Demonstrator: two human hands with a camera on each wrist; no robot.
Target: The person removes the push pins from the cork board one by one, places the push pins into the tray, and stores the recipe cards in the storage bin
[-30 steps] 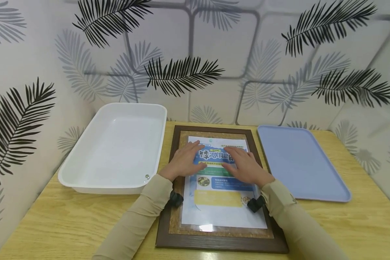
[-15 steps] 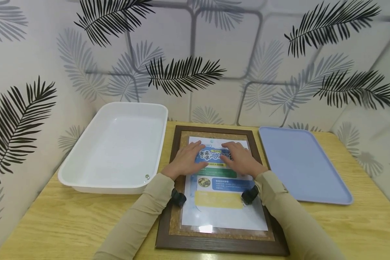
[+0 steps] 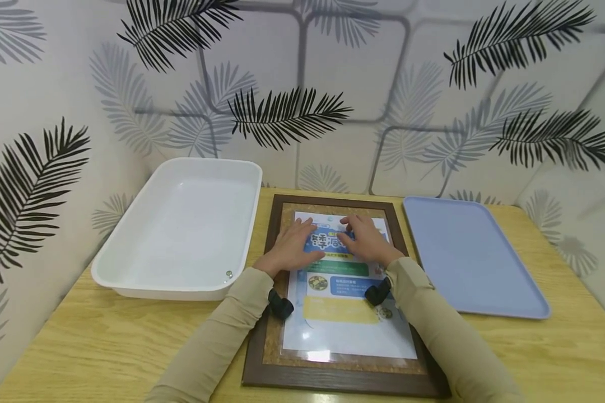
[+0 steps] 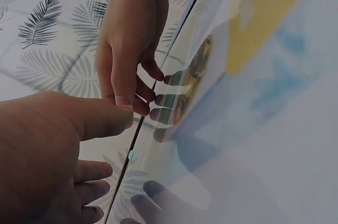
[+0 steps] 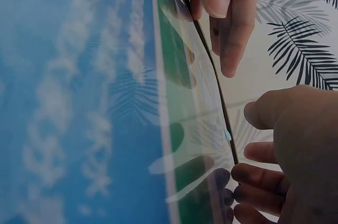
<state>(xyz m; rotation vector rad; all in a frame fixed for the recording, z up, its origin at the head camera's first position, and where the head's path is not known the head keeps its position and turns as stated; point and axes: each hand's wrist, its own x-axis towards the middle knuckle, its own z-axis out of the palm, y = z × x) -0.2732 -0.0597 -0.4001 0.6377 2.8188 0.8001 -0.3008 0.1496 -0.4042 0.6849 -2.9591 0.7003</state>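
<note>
A printed poster sheet (image 3: pixel 353 341) lies on a brown-framed cork board (image 3: pixel 350 376) under a glossy surface. Above the poster's upper left is my left hand (image 3: pixel 289 246), fingers loosely extended. In the left wrist view a gap separates the left hand's fingertips (image 4: pixel 95 189) from their reflections. My right hand (image 3: pixel 367 240) is over the upper middle, its fingers bent a little. The right wrist view shows the right hand's fingertips (image 5: pixel 243 174) meeting or nearly meeting their reflections; contact cannot be told for sure. Neither hand visibly holds anything.
A white deep tray (image 3: pixel 181 288) stands to the left of the board on the wooden table (image 3: pixel 101 341). To the right lies a flat light-blue tray (image 3: pixel 474 257). Behind the table is a leaf-patterned wall (image 3: pixel 327 151).
My right hand has moved left across the poster, closer to my left hand, and its fingers have bent slightly more. The left hand has stayed nearly in place.
</note>
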